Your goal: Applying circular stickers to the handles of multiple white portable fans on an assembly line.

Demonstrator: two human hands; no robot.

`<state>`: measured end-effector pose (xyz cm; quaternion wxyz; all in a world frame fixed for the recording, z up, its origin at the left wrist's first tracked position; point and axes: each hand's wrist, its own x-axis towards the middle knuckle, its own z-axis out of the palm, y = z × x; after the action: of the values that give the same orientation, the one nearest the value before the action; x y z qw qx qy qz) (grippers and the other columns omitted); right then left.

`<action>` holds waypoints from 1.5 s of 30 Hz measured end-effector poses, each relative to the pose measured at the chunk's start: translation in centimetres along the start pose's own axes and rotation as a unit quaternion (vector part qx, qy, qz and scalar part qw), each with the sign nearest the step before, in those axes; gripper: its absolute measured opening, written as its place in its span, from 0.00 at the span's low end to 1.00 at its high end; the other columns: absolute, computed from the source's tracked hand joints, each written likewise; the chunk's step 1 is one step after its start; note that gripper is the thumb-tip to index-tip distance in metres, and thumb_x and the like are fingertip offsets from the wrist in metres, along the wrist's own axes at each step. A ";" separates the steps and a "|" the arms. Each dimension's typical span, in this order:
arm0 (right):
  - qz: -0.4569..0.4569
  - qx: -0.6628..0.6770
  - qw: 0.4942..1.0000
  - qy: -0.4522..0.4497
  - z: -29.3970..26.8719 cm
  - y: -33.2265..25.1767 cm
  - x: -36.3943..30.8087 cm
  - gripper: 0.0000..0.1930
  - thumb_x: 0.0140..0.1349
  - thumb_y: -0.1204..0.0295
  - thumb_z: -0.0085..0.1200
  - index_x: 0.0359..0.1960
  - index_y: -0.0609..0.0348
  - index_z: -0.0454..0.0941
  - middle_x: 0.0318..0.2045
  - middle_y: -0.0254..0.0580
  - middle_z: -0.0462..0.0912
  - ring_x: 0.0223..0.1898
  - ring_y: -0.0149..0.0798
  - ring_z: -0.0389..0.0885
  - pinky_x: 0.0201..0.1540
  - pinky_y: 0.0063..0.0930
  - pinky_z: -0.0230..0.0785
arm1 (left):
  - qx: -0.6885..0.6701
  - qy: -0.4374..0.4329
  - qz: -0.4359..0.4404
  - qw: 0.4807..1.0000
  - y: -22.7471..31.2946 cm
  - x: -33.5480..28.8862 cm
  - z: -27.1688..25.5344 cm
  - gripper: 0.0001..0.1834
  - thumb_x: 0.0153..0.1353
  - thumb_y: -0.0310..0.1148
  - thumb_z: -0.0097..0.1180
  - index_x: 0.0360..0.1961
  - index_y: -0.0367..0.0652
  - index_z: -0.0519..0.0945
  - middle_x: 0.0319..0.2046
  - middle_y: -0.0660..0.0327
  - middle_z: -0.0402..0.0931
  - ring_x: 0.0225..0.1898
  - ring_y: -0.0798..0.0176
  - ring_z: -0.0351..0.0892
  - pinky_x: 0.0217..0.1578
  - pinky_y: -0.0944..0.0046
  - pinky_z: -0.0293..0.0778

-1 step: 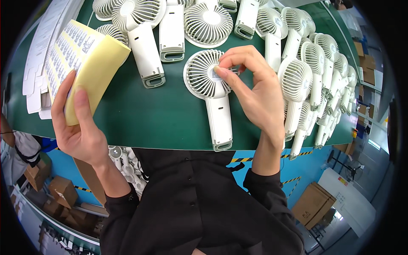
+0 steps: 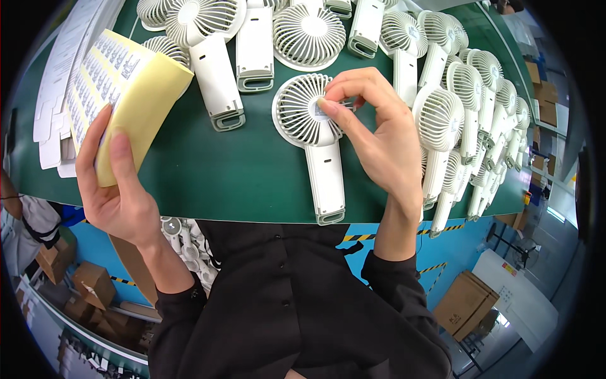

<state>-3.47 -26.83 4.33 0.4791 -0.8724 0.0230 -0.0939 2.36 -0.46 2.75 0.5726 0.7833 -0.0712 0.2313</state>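
Observation:
A yellow-backed sheet of printed labels (image 2: 148, 85), its edge curled over, is held by my left hand (image 2: 123, 196) between thumb and fingers. My right hand (image 2: 375, 129) is closed in a pinch over the round head of a white handheld fan (image 2: 325, 180). Thumb and forefinger meet at a small pale label (image 2: 319, 112) on the hub of the fan's grille. This fan lies on the green table (image 2: 252, 170), its handle toward me. My fingertips partly cover the label and the grille's right side.
More white fans (image 2: 309, 35) lie along the far side, and a dense group of fans (image 2: 440, 120) fills the right. Stacked white papers (image 2: 60, 95) are at the far left. Cardboard boxes (image 2: 467, 303) stand on the blue floor. Another person's sleeve (image 2: 41, 218) shows at left.

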 end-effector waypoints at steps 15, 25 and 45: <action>0.011 0.004 1.000 -0.018 -0.1 -0.2 0.0 0.04 0.58 0.77 0.61 0.33 0.62 0.79 0.38 0.36 0.79 0.41 0.31 0.75 0.42 0.22 0.64 | -0.008 0.011 -0.010 1.000 -0.1 0.2 0.4 0.14 0.68 0.29 0.54 0.51 0.33 0.79 0.48 0.55 0.80 0.46 0.67 0.80 0.50 0.69 0.75; -0.039 -0.157 0.986 0.045 1.0 -0.1 -0.4 0.11 0.60 0.75 0.60 0.44 0.60 0.78 0.44 0.44 0.75 0.45 0.42 0.75 0.48 0.30 0.67 | 0.021 0.036 0.010 0.999 -0.1 0.7 0.8 0.13 0.67 0.24 0.53 0.51 0.30 0.77 0.49 0.53 0.80 0.47 0.63 0.80 0.50 0.66 0.76; 0.043 -0.228 0.973 0.015 -3.1 -9.1 -2.9 0.27 0.52 0.76 0.65 0.53 0.63 0.67 0.32 0.36 0.77 0.32 0.34 0.77 0.38 0.28 0.72 | 0.033 -0.092 0.108 0.989 -2.6 0.3 0.0 0.27 0.60 0.19 0.55 0.60 0.24 0.65 0.53 0.42 0.75 0.51 0.43 0.79 0.54 0.54 0.72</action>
<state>-7.35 -24.18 13.18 0.2703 -0.9555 0.0882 -0.0789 3.58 0.46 0.66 0.5093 0.8072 -0.2006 0.2209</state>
